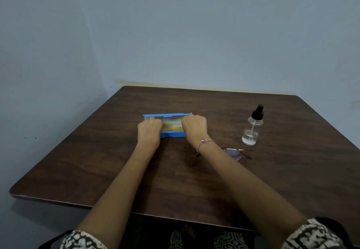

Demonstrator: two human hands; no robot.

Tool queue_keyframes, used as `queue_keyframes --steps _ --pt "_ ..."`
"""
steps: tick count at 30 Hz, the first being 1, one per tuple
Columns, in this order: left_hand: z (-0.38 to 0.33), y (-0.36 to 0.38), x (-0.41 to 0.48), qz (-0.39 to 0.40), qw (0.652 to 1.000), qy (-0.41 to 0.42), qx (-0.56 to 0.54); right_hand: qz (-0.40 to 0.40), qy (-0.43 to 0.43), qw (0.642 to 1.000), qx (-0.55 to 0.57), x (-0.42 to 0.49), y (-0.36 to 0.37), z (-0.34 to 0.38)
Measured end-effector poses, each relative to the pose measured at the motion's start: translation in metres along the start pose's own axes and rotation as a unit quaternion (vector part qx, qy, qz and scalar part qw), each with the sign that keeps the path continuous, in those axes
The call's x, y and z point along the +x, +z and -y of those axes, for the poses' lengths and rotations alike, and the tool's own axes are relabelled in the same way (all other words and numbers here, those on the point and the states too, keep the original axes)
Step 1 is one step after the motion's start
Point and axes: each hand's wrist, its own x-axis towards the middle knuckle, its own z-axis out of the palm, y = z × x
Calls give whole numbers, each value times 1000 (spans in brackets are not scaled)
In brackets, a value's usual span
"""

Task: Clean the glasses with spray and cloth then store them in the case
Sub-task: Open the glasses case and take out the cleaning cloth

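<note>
Head view looks down over a dark brown wooden tabletop set into the corner of a pale blue wall. A blue case lies lengthwise near the middle of the tabletop, its long side facing the person. Both arms reach forward to it. The left hand sits on the case's left end with its fingers curled down over it, gripping that end. The right hand does the same on the right end, knuckles up and fingers folded over the far edge. Between the two hands a strip of the case shows a greyish and yellowish surface framed by blue rims; whether that is a printed lid or the inside of the case cannot be told. A thin woven bracelet circles the right wrist. The glasses lie flat on the tabletop just to the right of the right wrist, apart from the case, with one lens and a thin dark arm showing and the rest hidden behind the forearm. A clear spray bottle with a black nozzle stands upright further right, beyond the glasses and well apart from the case, with a little liquid in its base. Black-and-white patterned sleeves show at the bottom edge of the view.
</note>
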Motion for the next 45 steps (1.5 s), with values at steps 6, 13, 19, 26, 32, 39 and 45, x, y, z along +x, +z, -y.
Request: queue_keyframes --steps 6,13,19,26,32,39,45 --pt "0 2 5 0 1000 -7 -7 7 19 1000 18 5 1 -1" --pt "2 2 11 5 1000 -9 -10 -10 25 999 18 12 1 1" --pt "5 7 14 -9 1000 -18 -24 -10 46 997 56 13 7 -1" --pt "8 4 22 9 1000 -7 -23 -17 66 989 130 10 13 -8" --pt "16 9 19 -18 998 54 -32 -30 115 963 241 11 20 -19" --pt "24 13 6 -131 981 126 -67 -52 163 908 383 7 21 -25" --pt "28 3 -8 -236 958 152 -60 -77 159 880 440 1 16 -34"
